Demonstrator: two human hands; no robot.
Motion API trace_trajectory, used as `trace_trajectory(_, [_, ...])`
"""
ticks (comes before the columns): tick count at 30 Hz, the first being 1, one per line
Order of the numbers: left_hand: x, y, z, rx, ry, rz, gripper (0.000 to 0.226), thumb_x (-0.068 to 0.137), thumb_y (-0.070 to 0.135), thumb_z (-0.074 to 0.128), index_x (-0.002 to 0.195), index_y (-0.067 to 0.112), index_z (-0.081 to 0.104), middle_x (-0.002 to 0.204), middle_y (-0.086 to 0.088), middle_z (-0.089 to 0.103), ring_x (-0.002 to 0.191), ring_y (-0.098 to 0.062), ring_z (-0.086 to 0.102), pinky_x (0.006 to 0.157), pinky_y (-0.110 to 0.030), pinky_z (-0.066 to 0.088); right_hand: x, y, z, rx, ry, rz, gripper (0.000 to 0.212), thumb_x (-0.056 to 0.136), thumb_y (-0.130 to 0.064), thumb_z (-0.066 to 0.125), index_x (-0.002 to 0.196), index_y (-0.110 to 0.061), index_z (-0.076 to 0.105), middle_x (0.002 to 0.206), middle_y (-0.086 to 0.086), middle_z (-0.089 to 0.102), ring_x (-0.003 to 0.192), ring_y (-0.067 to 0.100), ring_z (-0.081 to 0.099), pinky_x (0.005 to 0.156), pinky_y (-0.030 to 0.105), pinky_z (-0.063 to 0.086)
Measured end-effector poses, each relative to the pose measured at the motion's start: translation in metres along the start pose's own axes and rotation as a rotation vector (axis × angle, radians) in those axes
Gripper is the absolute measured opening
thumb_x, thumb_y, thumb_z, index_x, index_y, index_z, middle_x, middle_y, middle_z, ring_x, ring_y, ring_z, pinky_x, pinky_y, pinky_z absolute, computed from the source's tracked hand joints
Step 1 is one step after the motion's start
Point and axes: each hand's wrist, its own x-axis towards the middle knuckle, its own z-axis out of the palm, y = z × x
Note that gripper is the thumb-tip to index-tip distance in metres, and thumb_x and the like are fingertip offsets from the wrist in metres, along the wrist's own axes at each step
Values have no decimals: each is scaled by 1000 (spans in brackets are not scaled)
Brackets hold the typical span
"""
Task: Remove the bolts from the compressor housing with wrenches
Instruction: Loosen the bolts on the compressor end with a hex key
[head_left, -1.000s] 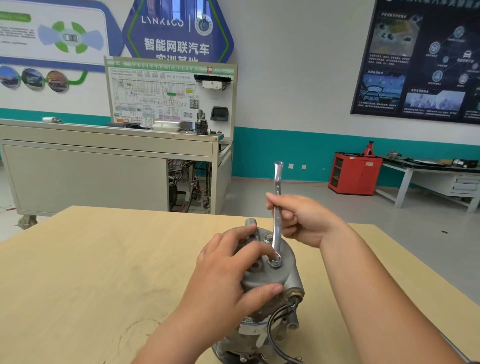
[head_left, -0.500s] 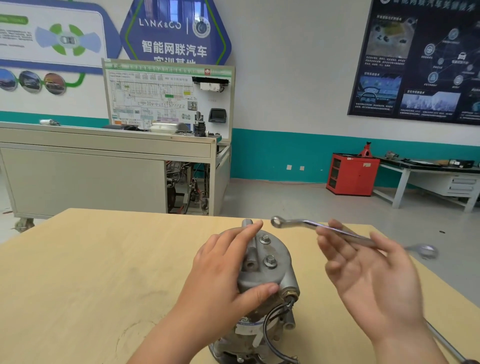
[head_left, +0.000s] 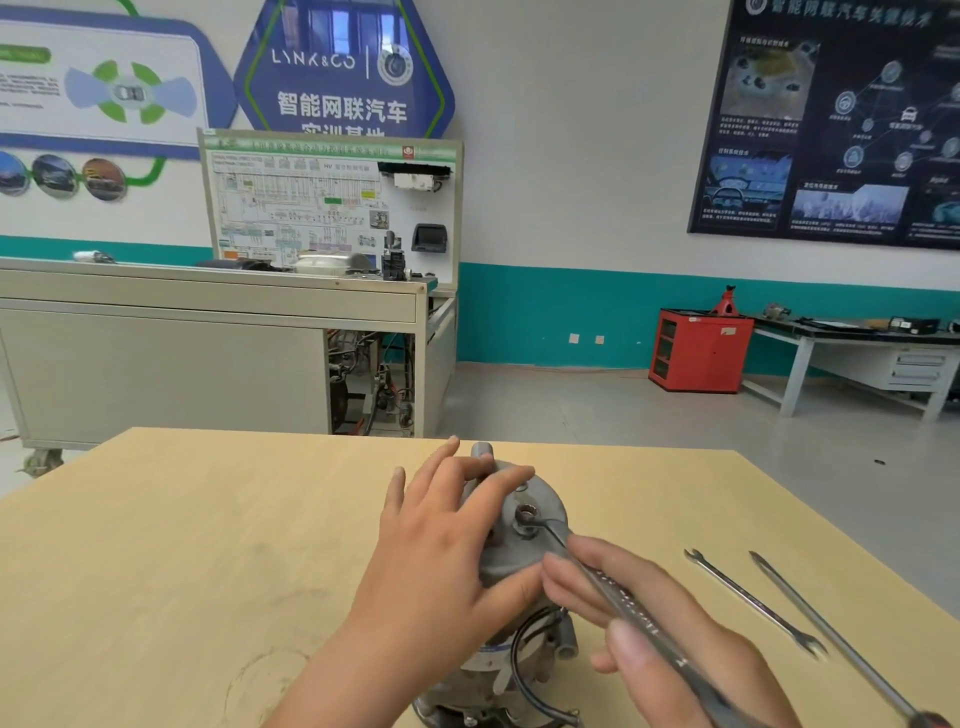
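The compressor (head_left: 545, 499) stands at the near edge of the tabletop (head_left: 156, 545), with the left hand (head_left: 441, 545) resting spread fingers over its top. The right hand (head_left: 649, 623) curls its fingers round a wrench (head_left: 623, 605) whose ring end sits on a bolt (head_left: 525, 517). A wall sign (head_left: 314, 60) reads "LYNK&CO".

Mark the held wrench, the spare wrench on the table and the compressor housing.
held wrench (head_left: 631, 610): head view, mid-shaft.
spare wrench (head_left: 753, 603): head view, mid-shaft.
compressor housing (head_left: 548, 499): head view, bare end cap.
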Motion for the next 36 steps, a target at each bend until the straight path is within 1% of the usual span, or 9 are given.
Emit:
trace_trajectory(6, [-2, -5, 1, -195, 11, 10, 39, 70, 78, 45, 103, 61, 34, 133, 31, 23, 135, 10, 16, 117, -33, 3, -1, -5, -7, -64, 4, 79, 85, 31, -102, 30, 97, -59, 60, 73, -14, 72, 68, 0, 68, 62, 5, 43])
trace_trajectory(10, [-3, -5, 1, -189, 4, 6, 35, 68, 79, 41, 97, 61, 35, 142, 26, 25, 137, 8, 18, 117, -33, 5, 2, -5, -10, -63, -21, 132, 76, 27, -103, 29, 100, -81, 30, 72, -11, 72, 69, 7, 69, 68, 14, 48])
trace_trajectory(13, [-2, -4, 1, -220, 32, 18, 38, 69, 75, 45, 101, 55, 44, 145, 20, 30, 135, 7, 22, 113, -36, 16, 5, -3, -13, 63, -23, 80, 76, 30, -99, 43, 100, -69, 49, 68, 1, 72, 63, 13, 69, 63, 13, 48])
trace_trajectory(16, [-2, -5, 2, -231, 57, 39, 51, 66, 76, 39, 105, 47, 52, 143, 22, 31, 131, 11, 20, 111, -35, 18, 10, 11, -9, 270, 118, -29, 63, 46, -83, 62, 85, -34, 74, 48, 15, 61, 42, 13, 56, 45, 11, 40])
trace_trajectory(21, [-2, -7, 5, -231, 90, 62, 58, 66, 76, 40, 103, 36, 61, 138, 26, 30, 126, 8, 26, 106, -26, 17, 72, 69, -18, 442, 532, 79, 32, 94, -24, 46, 84, -12, 73, 44, -5, 35, 43, 6, 32, 43, 15, 27])
trace_trajectory(25, [0, -6, 5, -231, 99, 86, 54, 66, 74, 43, 101, 39, 65, 140, 18, 35, 133, -5, 34, 109, -38, 21, 150, 77, -15, 210, 284, 196, 22, 89, -23, 53, 79, -15, 71, 48, -8, 39, 39, 3, 35, 45, 19, 30])
trace_trajectory(29, [1, -4, 6, -190, 203, 135, 43, 69, 64, 52, 104, 40, 59, 132, -2, 55, 114, -24, 58, 92, -53, 41, 183, 68, -4, 224, -155, 259, 38, 96, -30, 44, 80, -13, 75, 47, -6, 33, 35, 5, 28, 35, 15, 27])
trace_trajectory(33, [1, -6, 7, -158, 238, 177, 71, 74, 65, 49, 140, 46, 30, 131, 4, 55, 118, -8, 50, 93, -46, 43, 179, 76, -18, 935, -310, 344, 19, 79, -25, 67, 70, -8, 72, 33, -8, 33, 23, 1, 32, 29, 15, 28])
trace_trajectory(36, [0, -6, 8, -173, 278, 190, 79, 74, 63, 50, 144, 38, 22, 128, 5, 57, 113, -6, 44, 92, -43, 42, 160, 74, -19, 1384, -246, 312, 21, 59, -8, 80, 60, -10, 60, 29, -3, 37, 22, 3, 38, 30, 14, 29])
